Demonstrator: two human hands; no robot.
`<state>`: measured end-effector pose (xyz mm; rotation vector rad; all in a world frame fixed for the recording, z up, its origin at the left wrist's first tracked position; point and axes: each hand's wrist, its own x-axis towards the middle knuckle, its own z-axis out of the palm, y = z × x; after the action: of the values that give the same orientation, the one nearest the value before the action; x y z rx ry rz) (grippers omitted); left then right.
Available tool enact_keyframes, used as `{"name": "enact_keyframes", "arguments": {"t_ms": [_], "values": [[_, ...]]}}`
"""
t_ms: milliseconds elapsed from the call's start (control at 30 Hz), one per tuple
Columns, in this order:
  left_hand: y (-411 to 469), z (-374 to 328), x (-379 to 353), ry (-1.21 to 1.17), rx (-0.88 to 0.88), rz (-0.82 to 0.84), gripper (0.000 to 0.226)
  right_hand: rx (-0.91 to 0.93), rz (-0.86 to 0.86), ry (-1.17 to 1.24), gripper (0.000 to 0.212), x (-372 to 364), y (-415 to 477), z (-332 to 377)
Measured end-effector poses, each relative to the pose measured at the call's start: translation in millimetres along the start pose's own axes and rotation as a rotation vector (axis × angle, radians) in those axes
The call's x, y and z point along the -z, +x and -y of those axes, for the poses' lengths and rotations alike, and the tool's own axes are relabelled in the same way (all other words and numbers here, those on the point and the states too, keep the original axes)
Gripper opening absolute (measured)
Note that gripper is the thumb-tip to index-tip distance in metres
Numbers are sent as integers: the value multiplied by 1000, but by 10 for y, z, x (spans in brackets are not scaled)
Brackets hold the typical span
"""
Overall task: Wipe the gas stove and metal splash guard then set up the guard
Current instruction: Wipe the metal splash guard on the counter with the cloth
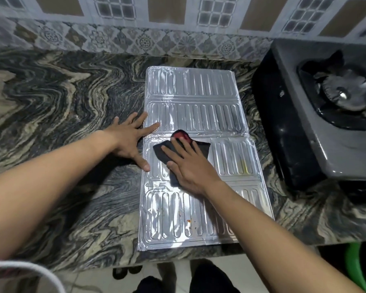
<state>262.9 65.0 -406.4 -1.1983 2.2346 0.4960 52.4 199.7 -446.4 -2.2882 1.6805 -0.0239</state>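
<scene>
Metal splash guard [201, 115] lies flat on the swirly stone counter [57, 98], just left of the gas stove [317, 123]. Its long side runs from the counter's front edge back toward the tiled wall [178, 22]. It is made of shiny ribbed panels, and the far panels sit a little crooked to the near ones. Small orange and brown spots show on the near panel.

The right hand [190, 166] lies flat on a dark cloth [167, 153] with its fingers stretched out, pressing the cloth onto the middle of the guard. The hand hides most of the cloth. A red patch peeks out at the cloth's far edge, and I cannot tell what it is.

The left hand [131, 138] is spread wide at the guard's left edge. Its fingertips and thumb touch the metal, and the palm is on the counter.

The stove is cut off at the right, so only one burner [347, 92] shows. A green thing [357, 265] near the floor is cut off too. Dark shoes [127, 271] show blurry below the counter.
</scene>
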Motion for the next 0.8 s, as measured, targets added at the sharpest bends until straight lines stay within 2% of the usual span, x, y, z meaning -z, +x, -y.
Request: {"name": "enact_keyframes", "arguments": {"t_ms": [267, 400, 567, 700, 733, 800], "values": [[12, 8, -11, 24, -20, -23, 146, -338, -89, 16, 53, 70, -563, -694], [-7, -2, -12, 30, -23, -42, 147, -497, -109, 43, 55, 50, -870, -705], [-126, -55, -31, -10, -44, -130, 141, -537, -121, 42, 54, 28, -875, -666], [-384, -65, -255, 29, -162, -229, 106, -543, -125, 40, 54, 26, -852, -684], [-447, -76, -311, 36, -164, -213, 108, -548, -124, 42, 54, 33, -831, -693], [-527, -104, -410, 57, -129, -142, 128, -553, -110, 52, 55, 58, -781, -712]]}}
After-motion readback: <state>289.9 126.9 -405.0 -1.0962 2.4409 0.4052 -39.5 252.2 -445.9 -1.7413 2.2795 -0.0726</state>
